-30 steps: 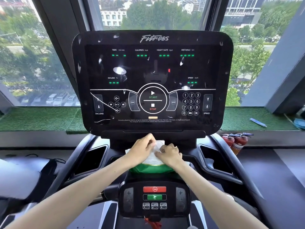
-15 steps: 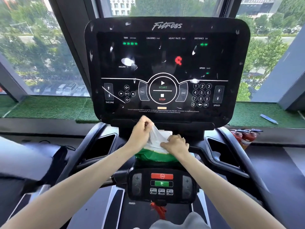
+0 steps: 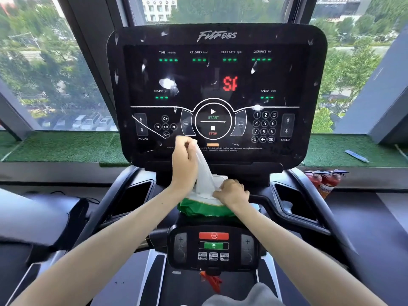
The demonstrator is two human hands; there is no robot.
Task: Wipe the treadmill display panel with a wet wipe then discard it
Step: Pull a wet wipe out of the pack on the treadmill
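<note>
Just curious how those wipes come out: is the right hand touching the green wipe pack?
Touching. The head view shows the right hand pressed down on top of the green wipe pack, no gap, while the left hand pulls a wet wipe upward.

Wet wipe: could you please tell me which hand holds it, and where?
The left hand pinches the wet wipe by its top end; the right hand presses the green pack.

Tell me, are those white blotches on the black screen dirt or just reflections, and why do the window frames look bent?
Head view: the pale patches on the glossy black treadmill display panel could be glare or smears; I cannot tell which. The wide-angle lens bows the dark window frames. Daylight from outside leaves the lower edges dim and soft.
</note>
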